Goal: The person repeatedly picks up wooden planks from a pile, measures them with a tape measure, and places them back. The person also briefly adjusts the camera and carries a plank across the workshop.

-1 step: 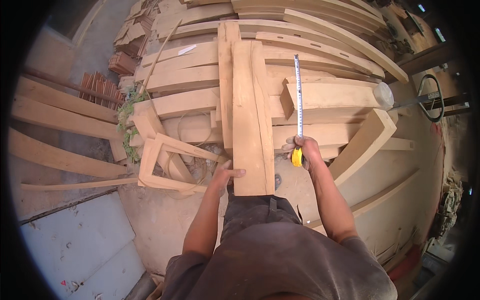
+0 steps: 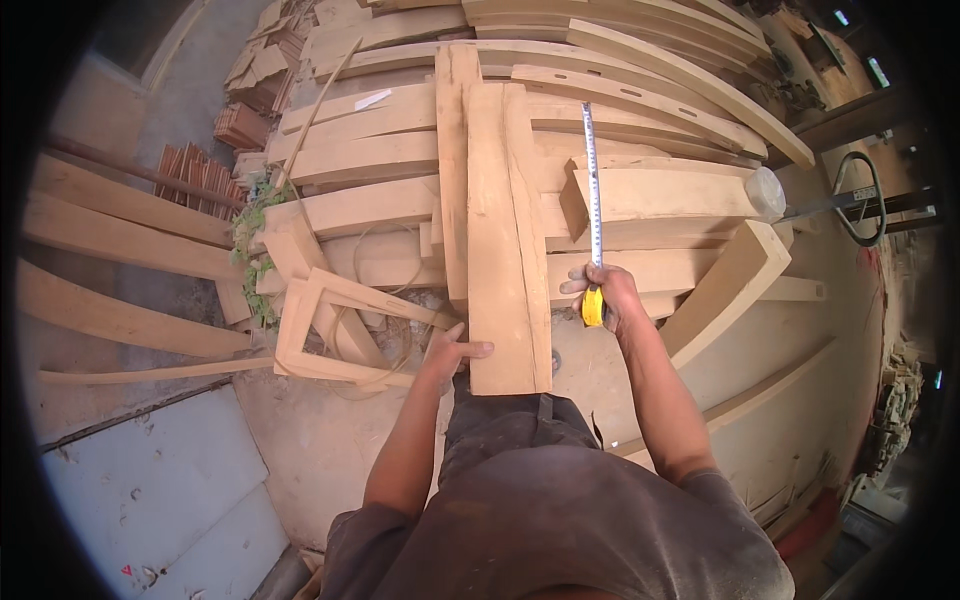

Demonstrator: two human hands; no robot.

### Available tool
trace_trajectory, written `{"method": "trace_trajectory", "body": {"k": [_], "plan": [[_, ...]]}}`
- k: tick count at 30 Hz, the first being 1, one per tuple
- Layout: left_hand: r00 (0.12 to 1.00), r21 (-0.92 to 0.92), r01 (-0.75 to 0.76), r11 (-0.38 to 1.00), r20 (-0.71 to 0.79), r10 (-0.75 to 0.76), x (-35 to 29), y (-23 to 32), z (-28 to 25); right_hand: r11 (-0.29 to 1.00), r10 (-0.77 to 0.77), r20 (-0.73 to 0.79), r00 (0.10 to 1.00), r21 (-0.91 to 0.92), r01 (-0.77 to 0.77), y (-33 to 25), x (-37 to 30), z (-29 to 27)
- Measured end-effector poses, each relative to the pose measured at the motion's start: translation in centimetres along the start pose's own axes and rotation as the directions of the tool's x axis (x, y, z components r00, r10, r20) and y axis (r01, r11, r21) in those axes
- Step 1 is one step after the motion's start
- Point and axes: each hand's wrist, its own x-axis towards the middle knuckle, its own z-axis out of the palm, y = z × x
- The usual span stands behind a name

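Observation:
A thick wooden beam (image 2: 500, 250) with a dark crack along its right side lies lengthwise before me, its near end close to my waist. My left hand (image 2: 447, 352) grips the beam's left edge near that end; the thumb rests on top and the other fingers are partly hidden. Right of the beam, my right hand (image 2: 612, 292) is closed around a yellow tape measure (image 2: 593, 306). Its white blade (image 2: 594, 190) sticks out straight away from me, apart from the beam, over the timber behind.
A narrower beam (image 2: 455, 180) lies along the left side. Beneath and beyond are stacked curved timbers (image 2: 370, 155). An angular wooden frame (image 2: 300, 335) stands at left, with green leaves (image 2: 262, 225) behind it. Pale blue panels (image 2: 160, 470) lie lower left, and a curved block (image 2: 730, 290) leans at right.
My right hand and the tape measure have shifted slightly left and away from me, the blade's tip with them. My left hand stays on the beam.

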Motion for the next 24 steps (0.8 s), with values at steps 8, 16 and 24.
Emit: {"method": "trace_trajectory", "body": {"k": [8,16,24], "plan": [[0.993,-0.008,-0.083,0.997,0.079,0.084,-0.3,1.0,-0.8,0.993,0.093,0.106,0.99,-0.085,-0.084,-5.8,12.0,11.8],[0.982,0.033,-0.122,0.992,0.148,0.116,0.9,0.4,-1.8,0.999,0.02,-0.039,0.999,-0.047,-0.022,-3.9,10.9,14.4],[0.983,0.141,-0.086,0.986,0.174,0.061,1.6,0.1,-2.7,0.975,0.08,-0.124,0.989,-0.196,-0.104,9.0,-9.4,9.6]]}}
